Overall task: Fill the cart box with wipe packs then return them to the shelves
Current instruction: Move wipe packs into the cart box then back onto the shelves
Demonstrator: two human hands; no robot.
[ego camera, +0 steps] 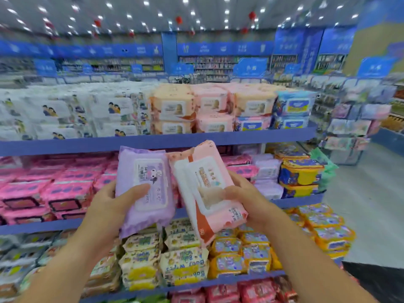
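Two packs are up in front of the shelves. The left hand [105, 200] clamps a soft lilac plastic wipe pack with a white flip lid [145, 189], thumb across its face. The right hand [247, 200] grips a pink-and-orange plastic wipe pack [207, 193]. Both stand long axis roughly upright, inner edges touching. Look-alike pink packs [214, 106] sit higher and farther on the blue-edged top shelf [153, 141], nearer the right hand, I'd say. Cart box: not in view.
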